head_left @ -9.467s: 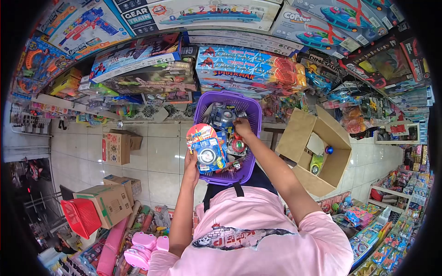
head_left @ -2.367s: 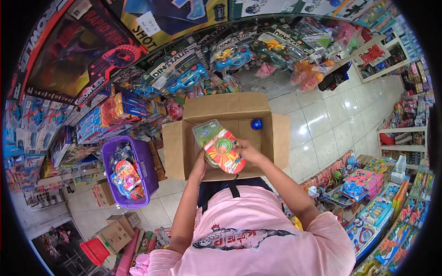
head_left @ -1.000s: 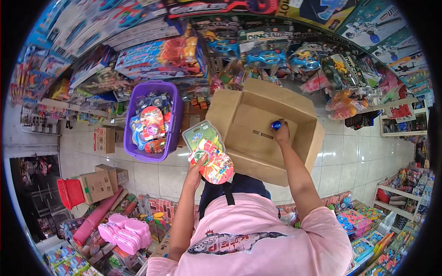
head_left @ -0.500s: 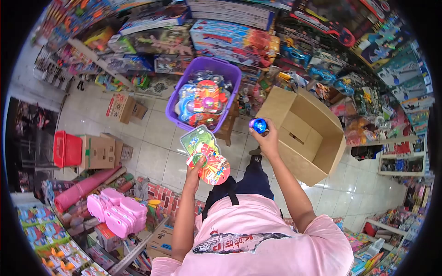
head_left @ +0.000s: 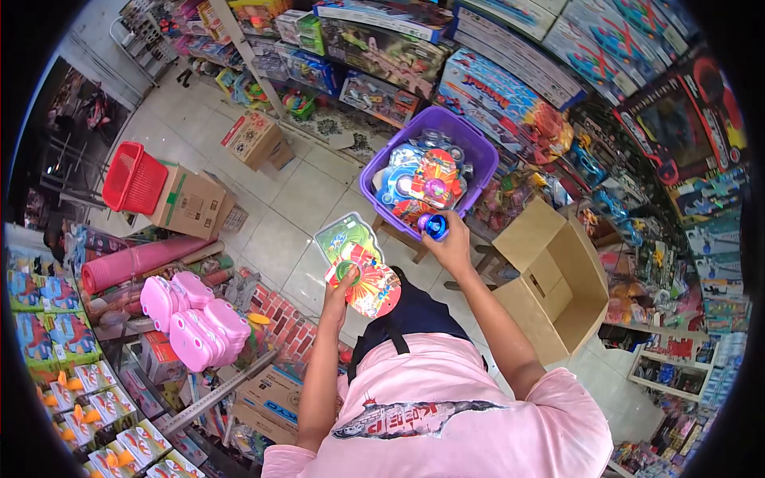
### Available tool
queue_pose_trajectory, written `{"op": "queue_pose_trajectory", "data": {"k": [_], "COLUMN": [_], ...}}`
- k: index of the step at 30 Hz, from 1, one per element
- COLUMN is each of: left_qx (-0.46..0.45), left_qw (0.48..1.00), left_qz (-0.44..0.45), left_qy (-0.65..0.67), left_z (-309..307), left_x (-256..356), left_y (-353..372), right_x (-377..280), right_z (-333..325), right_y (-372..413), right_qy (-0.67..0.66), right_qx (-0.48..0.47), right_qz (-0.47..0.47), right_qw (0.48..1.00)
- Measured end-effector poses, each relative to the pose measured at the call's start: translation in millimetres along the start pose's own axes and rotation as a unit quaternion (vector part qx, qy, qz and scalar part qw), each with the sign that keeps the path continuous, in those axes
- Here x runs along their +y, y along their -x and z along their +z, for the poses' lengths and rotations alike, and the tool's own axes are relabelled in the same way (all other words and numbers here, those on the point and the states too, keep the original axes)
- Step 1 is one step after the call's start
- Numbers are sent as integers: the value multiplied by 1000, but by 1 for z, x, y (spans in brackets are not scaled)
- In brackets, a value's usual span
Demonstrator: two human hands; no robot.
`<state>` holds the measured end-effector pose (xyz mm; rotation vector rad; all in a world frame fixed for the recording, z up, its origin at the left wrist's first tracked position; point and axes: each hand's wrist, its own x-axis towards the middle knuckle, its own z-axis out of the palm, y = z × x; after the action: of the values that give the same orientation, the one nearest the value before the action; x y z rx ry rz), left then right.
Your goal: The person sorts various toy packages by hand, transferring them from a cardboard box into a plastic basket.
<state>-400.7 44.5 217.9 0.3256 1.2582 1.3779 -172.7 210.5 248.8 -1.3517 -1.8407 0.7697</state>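
Note:
Closed on a toy card pack, my left hand [head_left: 338, 301] holds it by its lower left side. The card pack [head_left: 371, 288] is red, yellow and green, with a clear plastic edge at its top. My right hand [head_left: 454, 245] grips a small shiny blue and purple round toy [head_left: 433, 227] between its fingers, at the front rim of a purple tub [head_left: 486, 152]. Carded and round toys [head_left: 428, 177] fill the tub. The open cardboard box [head_left: 522, 299] stands to the right of my right forearm.
Shelves with boxed toys [head_left: 382, 60] line the back. At the left are a red basket [head_left: 134, 178] on a carton [head_left: 188, 205], pink rolls [head_left: 143, 263] and pink cases [head_left: 203, 331]. Another carton [head_left: 249, 139] sits on the tiled floor.
The view has turned, so the tub and open box appear farther right. My right hand with the blue toy has come from beside the box to the tub's front rim. My left hand still holds the card pack.

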Motion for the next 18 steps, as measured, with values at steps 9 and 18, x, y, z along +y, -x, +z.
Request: {"op": "queue_pose_trajectory", "data": {"k": [9, 18], "left_qx": [-15, -86], "left_qw": [1000, 993], "left_qz": [-18, -38], "left_qy": [-9, -69], "left_z": [3, 41], "left_x": [42, 85], "left_y": [-73, -158], "right_x": [18, 29], "right_z": [51, 57], "right_y": [-63, -101], "right_qy": [-10, -50], "right_qx": [-82, -122], "right_qz": [22, 79], "right_qw": [996, 988]}}
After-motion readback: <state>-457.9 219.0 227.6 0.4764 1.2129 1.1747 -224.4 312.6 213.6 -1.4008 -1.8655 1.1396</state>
